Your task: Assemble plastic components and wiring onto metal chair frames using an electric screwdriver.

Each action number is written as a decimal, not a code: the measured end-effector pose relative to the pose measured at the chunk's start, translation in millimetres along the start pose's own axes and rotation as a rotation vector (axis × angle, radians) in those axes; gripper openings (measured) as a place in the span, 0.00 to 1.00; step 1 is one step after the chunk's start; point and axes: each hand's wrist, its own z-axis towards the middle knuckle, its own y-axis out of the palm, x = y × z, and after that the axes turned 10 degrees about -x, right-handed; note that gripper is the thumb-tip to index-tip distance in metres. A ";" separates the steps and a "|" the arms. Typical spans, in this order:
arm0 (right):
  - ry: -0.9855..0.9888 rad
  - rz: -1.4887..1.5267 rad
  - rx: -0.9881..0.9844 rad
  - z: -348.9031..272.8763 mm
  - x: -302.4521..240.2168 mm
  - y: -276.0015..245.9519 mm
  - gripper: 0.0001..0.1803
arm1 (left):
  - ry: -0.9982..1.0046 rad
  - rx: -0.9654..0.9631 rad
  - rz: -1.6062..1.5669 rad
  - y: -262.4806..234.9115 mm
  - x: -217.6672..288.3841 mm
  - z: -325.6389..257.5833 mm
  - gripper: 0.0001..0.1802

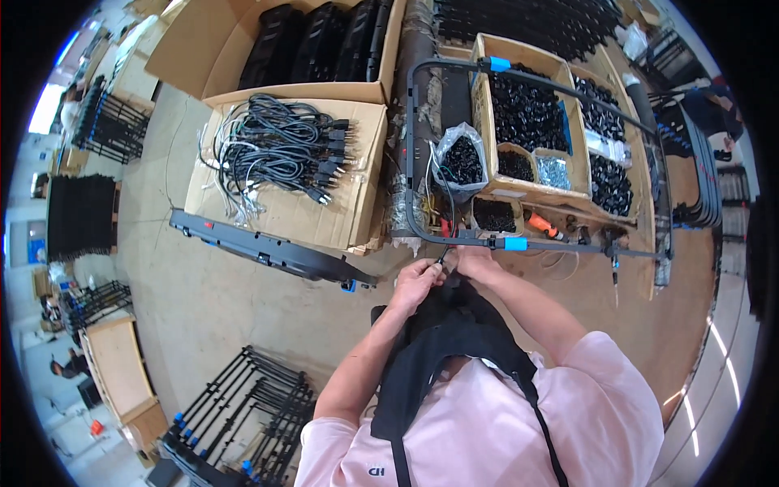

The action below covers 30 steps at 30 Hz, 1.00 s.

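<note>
My left hand [419,284] is closed in a pinch on a thin dark cable [443,258] just below a black tubular frame [411,170]. My right hand [477,265] is right beside it, against the frame's near bar. Its fingers are bent and partly hidden, so what they hold cannot be made out. Two blue sleeves [514,243] sit on the frame's bars, one near and one far. The frame lies over the bench and the parts boxes.
Power cords [284,154] lie bundled on a cardboard box [369,174] at left, below an open carton [308,91] of black panels. A wooden tray [483,89] holds small black parts. A plastic bag [461,162] and an orange-handled tool [544,226] lie nearby. Frames [243,406] stand at lower left.
</note>
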 end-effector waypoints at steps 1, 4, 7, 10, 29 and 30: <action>0.018 0.022 0.045 16.7 -8.4 5.3 0.36 | -0.011 -0.005 -0.012 -2.2 -2.0 -3.4 0.12; 0.161 -0.041 0.176 75.1 -3.1 39.4 0.37 | -0.038 -0.037 0.014 -4.4 3.0 -5.9 0.14; 0.284 0.109 0.212 104.0 46.9 41.8 0.33 | -0.056 -0.135 0.066 11.6 8.4 11.9 0.14; 0.226 0.032 0.196 85.5 33.3 37.6 0.22 | -0.116 -0.086 0.065 7.5 12.7 4.4 0.14; 0.062 0.513 0.042 -141.1 -0.6 45.2 0.40 | -0.125 -0.149 0.050 13.6 14.0 6.8 0.15; 0.057 0.515 0.045 -142.1 -1.6 42.7 0.40 | -0.127 -0.147 0.046 14.1 12.9 7.2 0.15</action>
